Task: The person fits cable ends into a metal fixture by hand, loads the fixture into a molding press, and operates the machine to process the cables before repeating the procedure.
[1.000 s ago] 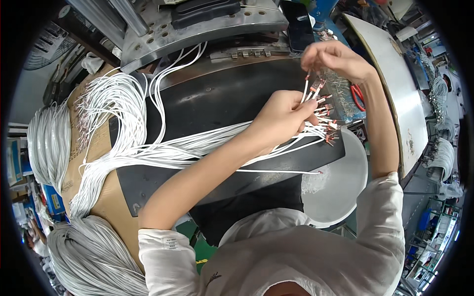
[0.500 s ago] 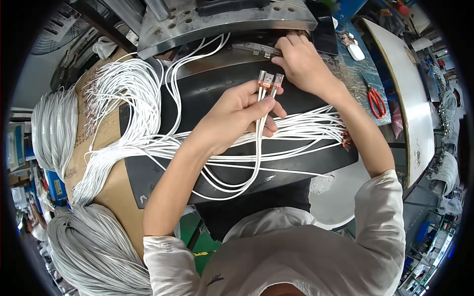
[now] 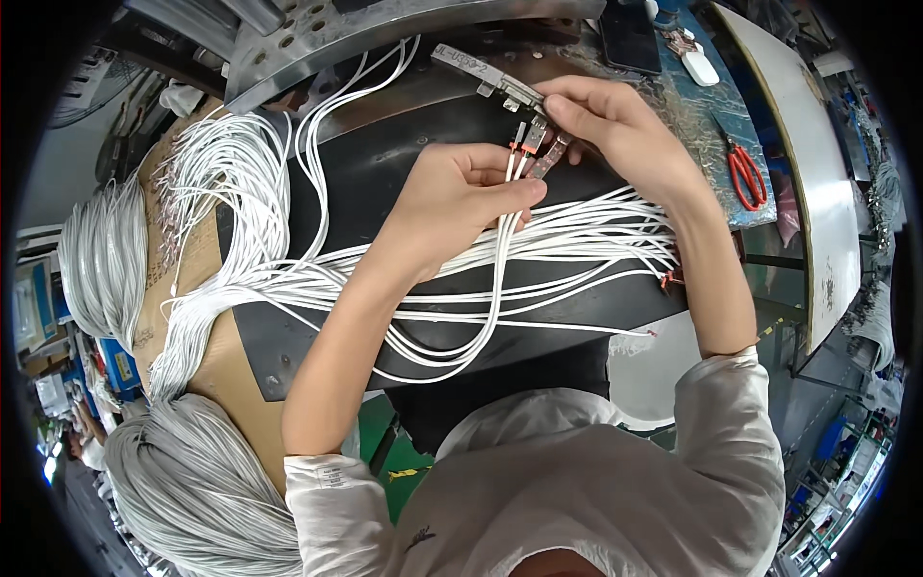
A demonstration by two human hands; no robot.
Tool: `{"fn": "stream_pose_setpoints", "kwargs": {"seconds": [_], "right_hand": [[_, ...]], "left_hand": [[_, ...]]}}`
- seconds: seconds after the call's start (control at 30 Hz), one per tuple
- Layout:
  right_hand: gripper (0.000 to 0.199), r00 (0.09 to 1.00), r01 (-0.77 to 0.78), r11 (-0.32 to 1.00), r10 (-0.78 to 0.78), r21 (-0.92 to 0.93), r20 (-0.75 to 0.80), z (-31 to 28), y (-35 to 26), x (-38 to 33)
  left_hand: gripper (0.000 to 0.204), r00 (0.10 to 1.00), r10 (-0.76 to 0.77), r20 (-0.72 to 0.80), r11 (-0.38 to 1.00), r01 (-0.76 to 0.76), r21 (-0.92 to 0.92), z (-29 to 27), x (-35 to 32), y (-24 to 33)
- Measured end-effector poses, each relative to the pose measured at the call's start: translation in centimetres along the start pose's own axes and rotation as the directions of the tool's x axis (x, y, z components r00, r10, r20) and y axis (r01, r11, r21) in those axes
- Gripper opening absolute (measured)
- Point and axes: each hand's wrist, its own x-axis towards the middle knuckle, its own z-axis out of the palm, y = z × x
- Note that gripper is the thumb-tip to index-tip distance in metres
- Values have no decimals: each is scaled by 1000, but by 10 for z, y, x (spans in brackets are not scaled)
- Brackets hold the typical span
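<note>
My left hand (image 3: 471, 197) is closed around several white cables (image 3: 500, 274), whose metal-shelled plugs (image 3: 535, 135) point up above the thumb. Orange-red bits show at the base of these plugs. My right hand (image 3: 620, 130) grips the right end of a narrow metal bar (image 3: 471, 65), with small metal pieces (image 3: 511, 101) along its lower edge. One plug tip meets or nearly meets the bar close to my right fingers; whether it touches is unclear. Under my left hand, a spread of white cables (image 3: 577, 231) lies on the black mat (image 3: 375, 183).
A heavy steel press plate (image 3: 404, 21) stands at the back. Coiled grey-white cable bundles (image 3: 192, 481) sit at left, beside looped white cables (image 3: 255, 173) on cardboard (image 3: 226, 356). Red-handled pliers (image 3: 747, 178), a white rounded object (image 3: 700, 67) and a dark flat slab (image 3: 630, 38) lie at right.
My right hand has drawn the metal bar toward me, nearer the plugs, and it shows more fully. My left hand stays closed on the cables, shifted slightly left. The view has shifted slightly.
</note>
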Motion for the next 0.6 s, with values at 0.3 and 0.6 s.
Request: {"fn": "stream_pose_setpoints", "kwargs": {"seconds": [0.3, 0.6], "right_hand": [[36, 999, -52, 985, 49, 167, 21, 10, -8, -7], [36, 990, -64, 986, 44, 153, 131, 12, -9, -7]], "left_hand": [[20, 998, -23, -63, 995, 17, -94, 6, -6, 8], [25, 998, -29, -56, 997, 25, -75, -3, -6, 5]]}}
